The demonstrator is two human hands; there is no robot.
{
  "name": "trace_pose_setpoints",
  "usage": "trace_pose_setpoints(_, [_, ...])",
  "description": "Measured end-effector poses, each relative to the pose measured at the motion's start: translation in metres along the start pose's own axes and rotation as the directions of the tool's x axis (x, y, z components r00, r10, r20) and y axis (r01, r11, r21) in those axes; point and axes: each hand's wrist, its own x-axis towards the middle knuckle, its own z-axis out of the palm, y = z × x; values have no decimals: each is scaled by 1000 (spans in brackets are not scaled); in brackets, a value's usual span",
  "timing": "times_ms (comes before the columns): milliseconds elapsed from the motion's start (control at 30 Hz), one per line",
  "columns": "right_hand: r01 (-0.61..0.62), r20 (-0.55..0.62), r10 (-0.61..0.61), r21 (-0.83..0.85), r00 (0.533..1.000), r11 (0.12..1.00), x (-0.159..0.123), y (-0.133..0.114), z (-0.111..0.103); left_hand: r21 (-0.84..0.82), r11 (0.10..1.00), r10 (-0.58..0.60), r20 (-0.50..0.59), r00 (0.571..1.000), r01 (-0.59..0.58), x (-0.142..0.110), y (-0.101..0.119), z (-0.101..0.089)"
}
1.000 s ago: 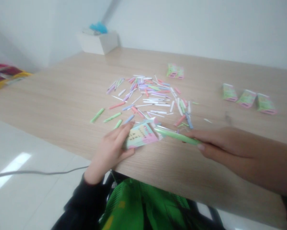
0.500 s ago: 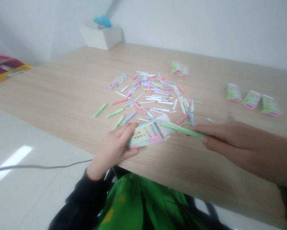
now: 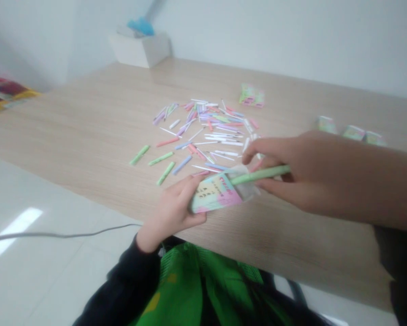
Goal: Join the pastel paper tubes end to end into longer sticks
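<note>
Lettering on the pastel packet (image 3: 217,194) in your left hand (image 3: 176,210) runs in short dark lines, with a red mark (image 3: 221,180) near the upper edge, but it is all too blurred for you to read. That packet lies tilted just above the near side of the wooden table (image 3: 88,117) or on it; you cannot tell which. Its long axis runs left to right, rising a little to the right, and its mouth points towards your right hand (image 3: 301,172). A pale, see-through flap (image 3: 252,188) spreads from the mouth. Your left thumb and fingers are clamped on the packet's left end. Your right hand is closed on a slim green pen (image 3: 262,174), its index finger reaching over towards the flap and its thumb beneath. The pen points left, nearly level, with its left end at the packet's mouth; how far it goes in, you cannot tell, nor can you see what else the packet holds. Beyond your hands, loose pens and thin sticks (image 3: 220,122) in white, purple, red, blue and green lie scattered. Similar packets (image 3: 251,96) sit together behind them, and three more (image 3: 354,132) stand to the right, partly hidden by your right hand and arm. At the back left, a white box (image 3: 131,50) has something blue (image 3: 141,26) showing at its top.
</note>
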Motion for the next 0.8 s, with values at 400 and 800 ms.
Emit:
trace_pose_setpoints(400, [28,-70,-16,170,997,985,20,-11,9,-167,979,-142,-136,980,119,-2,5,17])
trace_pose_setpoints(800, [285,167,-286,34,943,958,34,-3,8,-201,976,-127,-224,966,82,-5,4,30])
